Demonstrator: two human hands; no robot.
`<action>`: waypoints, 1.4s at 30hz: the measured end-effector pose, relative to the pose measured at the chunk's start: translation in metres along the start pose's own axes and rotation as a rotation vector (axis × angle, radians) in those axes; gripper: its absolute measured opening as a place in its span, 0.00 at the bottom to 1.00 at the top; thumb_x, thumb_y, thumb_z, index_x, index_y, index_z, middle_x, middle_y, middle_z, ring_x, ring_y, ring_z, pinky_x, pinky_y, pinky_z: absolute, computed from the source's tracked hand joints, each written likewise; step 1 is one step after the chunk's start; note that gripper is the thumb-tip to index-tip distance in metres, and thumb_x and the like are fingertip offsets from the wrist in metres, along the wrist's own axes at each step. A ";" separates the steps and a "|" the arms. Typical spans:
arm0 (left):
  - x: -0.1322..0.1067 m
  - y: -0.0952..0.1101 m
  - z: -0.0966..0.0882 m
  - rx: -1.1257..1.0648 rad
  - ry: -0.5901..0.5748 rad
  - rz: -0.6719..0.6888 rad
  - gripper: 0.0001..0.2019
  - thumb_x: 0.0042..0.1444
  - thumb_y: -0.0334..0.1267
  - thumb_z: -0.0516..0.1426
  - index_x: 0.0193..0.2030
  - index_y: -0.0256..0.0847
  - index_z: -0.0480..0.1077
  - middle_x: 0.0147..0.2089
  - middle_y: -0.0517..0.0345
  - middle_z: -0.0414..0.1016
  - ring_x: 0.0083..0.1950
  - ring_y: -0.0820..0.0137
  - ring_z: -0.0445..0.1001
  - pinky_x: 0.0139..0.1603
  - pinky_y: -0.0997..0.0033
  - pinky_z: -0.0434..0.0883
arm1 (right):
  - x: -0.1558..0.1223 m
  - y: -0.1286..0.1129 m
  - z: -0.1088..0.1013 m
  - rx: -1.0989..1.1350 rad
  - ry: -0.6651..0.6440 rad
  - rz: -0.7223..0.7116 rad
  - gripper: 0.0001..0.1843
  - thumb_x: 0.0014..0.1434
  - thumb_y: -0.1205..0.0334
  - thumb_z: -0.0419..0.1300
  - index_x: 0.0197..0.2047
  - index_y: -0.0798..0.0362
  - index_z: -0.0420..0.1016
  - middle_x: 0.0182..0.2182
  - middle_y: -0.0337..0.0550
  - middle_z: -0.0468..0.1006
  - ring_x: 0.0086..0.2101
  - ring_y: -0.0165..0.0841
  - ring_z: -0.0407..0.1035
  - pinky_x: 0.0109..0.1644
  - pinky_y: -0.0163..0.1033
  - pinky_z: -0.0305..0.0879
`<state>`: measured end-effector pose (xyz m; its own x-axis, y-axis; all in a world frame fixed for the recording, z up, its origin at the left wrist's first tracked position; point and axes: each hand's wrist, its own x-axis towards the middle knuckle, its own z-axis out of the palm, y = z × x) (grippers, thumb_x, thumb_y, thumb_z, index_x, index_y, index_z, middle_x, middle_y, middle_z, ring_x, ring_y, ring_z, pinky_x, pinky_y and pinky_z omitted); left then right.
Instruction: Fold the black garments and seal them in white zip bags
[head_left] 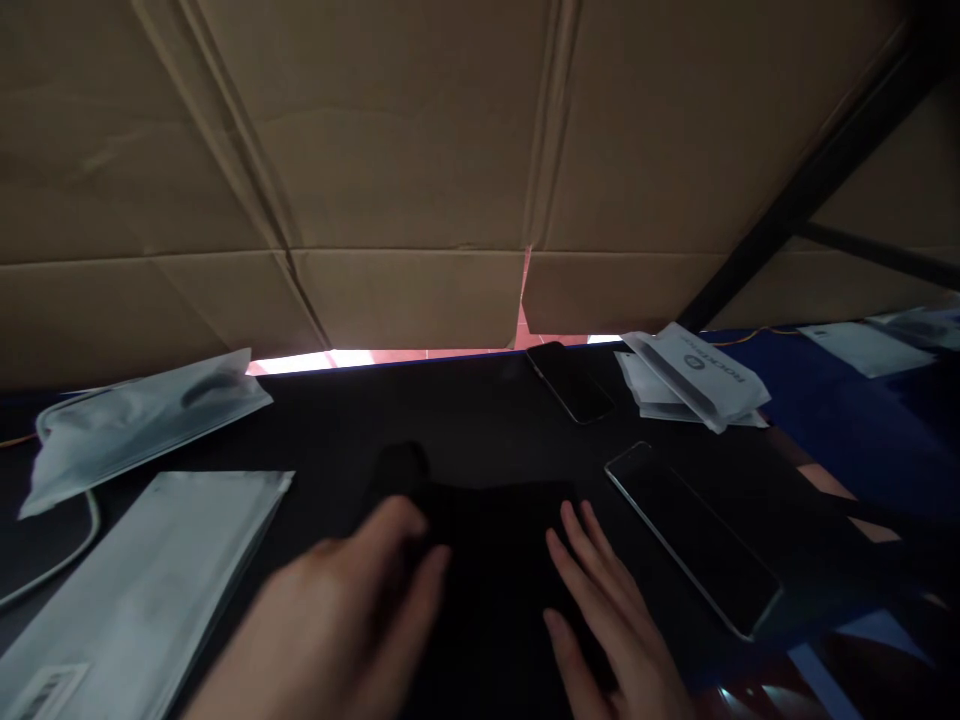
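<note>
My left hand is curled and blurred, with its thumb and fingers closed around something black that sticks up past the fingertips. What kind of thing it is does not show in the dark. Between my hands a darker black area with a straight far edge lies on the black table cover; I cannot tell whether it is a thing or shadow. My right hand rests low beside this area, palm down, fingers stretched forward and thumb apart. Right of it lies a phone, screen up.
A smaller dark phone lies near the far edge. White packets are stacked at back right. Frosted pouches and a larger barcoded pouch lie left, with a white cable. Cardboard stands behind; a dark bar slants right.
</note>
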<state>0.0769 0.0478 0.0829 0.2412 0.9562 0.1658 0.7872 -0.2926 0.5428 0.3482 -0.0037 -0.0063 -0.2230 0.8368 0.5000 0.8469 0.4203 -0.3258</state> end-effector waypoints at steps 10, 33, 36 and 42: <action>0.004 -0.014 0.071 0.685 0.128 0.535 0.37 0.76 0.59 0.48 0.80 0.34 0.58 0.80 0.41 0.65 0.77 0.40 0.68 0.63 0.35 0.78 | -0.003 0.006 0.000 -0.084 -0.036 -0.063 0.30 0.76 0.66 0.52 0.79 0.51 0.62 0.78 0.45 0.62 0.74 0.50 0.60 0.63 0.57 0.80; -0.010 0.008 0.025 0.147 0.377 -0.110 0.45 0.68 0.58 0.53 0.86 0.55 0.35 0.64 0.46 0.80 0.54 0.49 0.86 0.38 0.53 0.87 | -0.013 0.003 -0.003 0.272 0.056 0.275 0.34 0.79 0.55 0.56 0.83 0.41 0.53 0.77 0.45 0.64 0.73 0.48 0.63 0.65 0.53 0.79; 0.000 0.040 0.044 0.134 0.249 0.237 0.44 0.73 0.56 0.52 0.86 0.46 0.36 0.68 0.45 0.80 0.57 0.55 0.87 0.43 0.59 0.88 | -0.013 0.008 0.000 0.248 0.081 0.225 0.34 0.79 0.57 0.55 0.83 0.42 0.54 0.77 0.45 0.65 0.73 0.47 0.64 0.66 0.53 0.78; -0.001 0.036 0.100 0.513 0.104 0.646 0.49 0.72 0.66 0.52 0.83 0.28 0.43 0.77 0.45 0.68 0.72 0.41 0.75 0.55 0.41 0.84 | -0.013 0.011 0.001 0.247 0.136 0.210 0.30 0.80 0.58 0.53 0.81 0.42 0.58 0.75 0.43 0.68 0.71 0.41 0.68 0.65 0.45 0.78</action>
<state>0.1618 0.0364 0.0205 0.7003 0.5878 0.4051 0.6790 -0.7236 -0.1238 0.3604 -0.0098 -0.0172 0.0241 0.8666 0.4984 0.7213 0.3302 -0.6089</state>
